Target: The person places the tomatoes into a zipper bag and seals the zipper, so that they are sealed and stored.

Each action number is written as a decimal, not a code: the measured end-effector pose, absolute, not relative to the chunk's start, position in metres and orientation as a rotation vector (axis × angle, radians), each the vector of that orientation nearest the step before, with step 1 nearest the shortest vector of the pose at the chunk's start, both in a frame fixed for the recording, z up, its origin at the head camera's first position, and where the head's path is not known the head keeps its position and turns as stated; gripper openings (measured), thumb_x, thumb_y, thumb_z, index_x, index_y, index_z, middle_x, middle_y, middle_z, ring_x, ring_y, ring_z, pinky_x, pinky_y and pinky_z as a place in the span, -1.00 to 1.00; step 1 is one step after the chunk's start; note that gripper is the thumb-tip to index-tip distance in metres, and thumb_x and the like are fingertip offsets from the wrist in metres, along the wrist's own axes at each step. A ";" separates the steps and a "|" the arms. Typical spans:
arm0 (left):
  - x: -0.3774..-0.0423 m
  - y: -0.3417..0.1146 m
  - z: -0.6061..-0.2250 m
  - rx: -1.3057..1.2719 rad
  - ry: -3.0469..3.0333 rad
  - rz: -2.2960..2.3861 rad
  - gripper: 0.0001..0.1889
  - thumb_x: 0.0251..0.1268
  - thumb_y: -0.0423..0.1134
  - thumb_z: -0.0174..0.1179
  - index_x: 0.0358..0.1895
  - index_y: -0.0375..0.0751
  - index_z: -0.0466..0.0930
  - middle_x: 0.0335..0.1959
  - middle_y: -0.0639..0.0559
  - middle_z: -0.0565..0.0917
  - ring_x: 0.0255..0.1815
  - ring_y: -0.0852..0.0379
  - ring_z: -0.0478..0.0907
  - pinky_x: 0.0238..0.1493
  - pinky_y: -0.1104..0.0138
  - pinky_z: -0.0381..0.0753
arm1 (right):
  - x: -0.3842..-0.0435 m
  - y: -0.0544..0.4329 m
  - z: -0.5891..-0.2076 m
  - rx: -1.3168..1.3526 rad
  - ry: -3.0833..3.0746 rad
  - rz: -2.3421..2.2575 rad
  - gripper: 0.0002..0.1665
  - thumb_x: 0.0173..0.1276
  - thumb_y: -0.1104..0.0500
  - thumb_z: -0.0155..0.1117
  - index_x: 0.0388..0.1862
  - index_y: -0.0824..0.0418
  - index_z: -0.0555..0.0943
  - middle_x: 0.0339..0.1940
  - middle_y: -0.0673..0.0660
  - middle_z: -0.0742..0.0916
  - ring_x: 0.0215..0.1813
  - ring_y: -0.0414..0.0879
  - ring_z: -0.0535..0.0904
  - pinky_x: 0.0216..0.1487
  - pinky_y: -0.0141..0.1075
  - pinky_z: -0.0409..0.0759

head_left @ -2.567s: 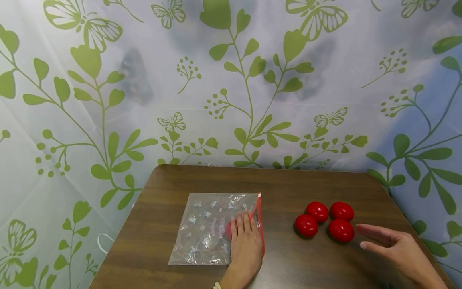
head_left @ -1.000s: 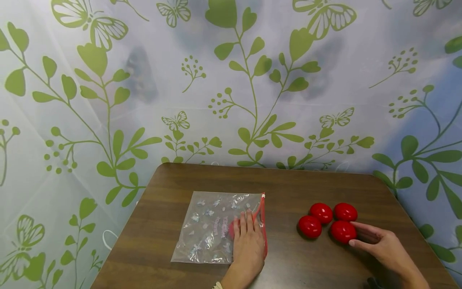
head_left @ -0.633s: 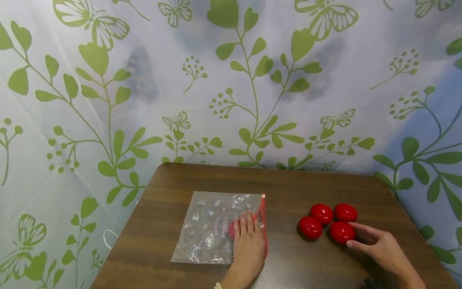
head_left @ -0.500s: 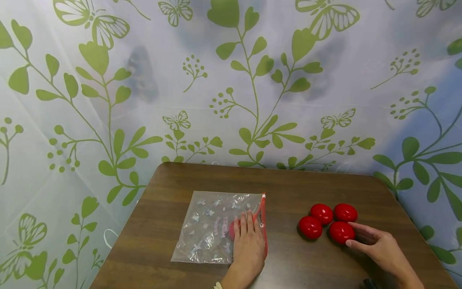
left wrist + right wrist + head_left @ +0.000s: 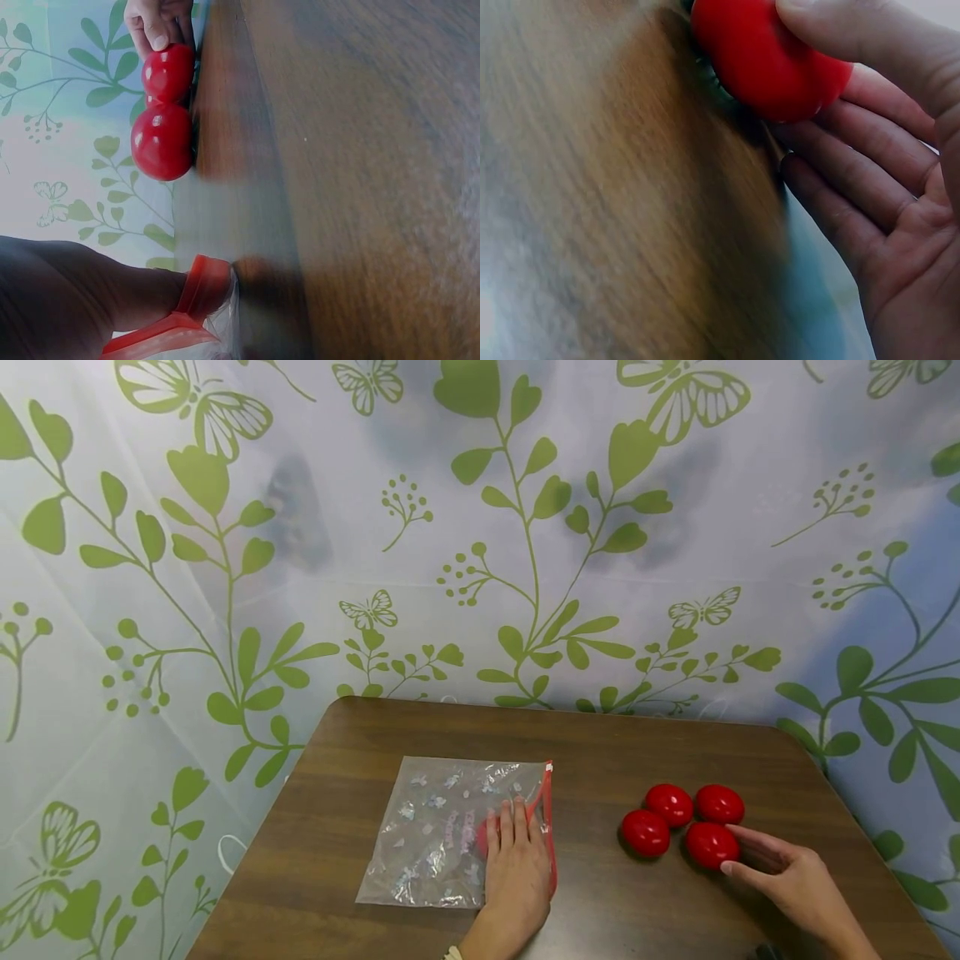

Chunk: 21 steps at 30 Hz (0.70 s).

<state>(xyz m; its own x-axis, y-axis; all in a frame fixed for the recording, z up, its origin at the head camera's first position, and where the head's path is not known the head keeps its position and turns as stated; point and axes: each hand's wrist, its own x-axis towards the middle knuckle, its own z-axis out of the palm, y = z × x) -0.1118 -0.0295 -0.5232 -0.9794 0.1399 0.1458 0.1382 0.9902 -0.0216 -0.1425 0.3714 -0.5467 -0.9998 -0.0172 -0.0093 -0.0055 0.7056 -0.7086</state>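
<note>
My left hand [image 5: 516, 872] lies with straight fingers on a clear printed zip bag [image 5: 416, 860] with a red zip edge [image 5: 202, 289]. A pinkish-red round thing [image 5: 482, 837] shows through the bag beside the fingers, partly hidden by them. To the right, several glossy red tomato-like pieces sit grouped on the table. My right hand [image 5: 795, 881] holds the front right red tomato-like piece [image 5: 711, 846] between thumb and fingers. In the right wrist view, the thumb [image 5: 810, 11] lies on this red piece, other fingers are behind it, and something dark green shows beneath.
The other red pieces, a back right one [image 5: 720, 803], a back left one [image 5: 669, 804] and a front left one [image 5: 645, 833], stand close together. The brown wooden table [image 5: 480, 727] has its far edge near a leaf-and-butterfly patterned curtain [image 5: 480, 527].
My right hand has come in from the right and taken hold of the front right red piece. My left hand keeps its place on the bag. The head view has shifted slightly.
</note>
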 end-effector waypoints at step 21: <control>-0.112 -0.029 -0.524 -0.203 -2.967 0.020 -0.07 -0.02 -0.07 0.67 0.52 -0.20 0.55 0.62 -0.23 0.49 0.66 -0.23 0.41 0.66 -0.10 0.35 | -0.129 0.371 -0.523 -0.065 2.793 -1.252 -0.25 0.41 0.07 0.63 0.45 0.39 0.62 0.12 -0.49 0.70 0.06 -0.65 0.62 -0.12 -0.48 0.75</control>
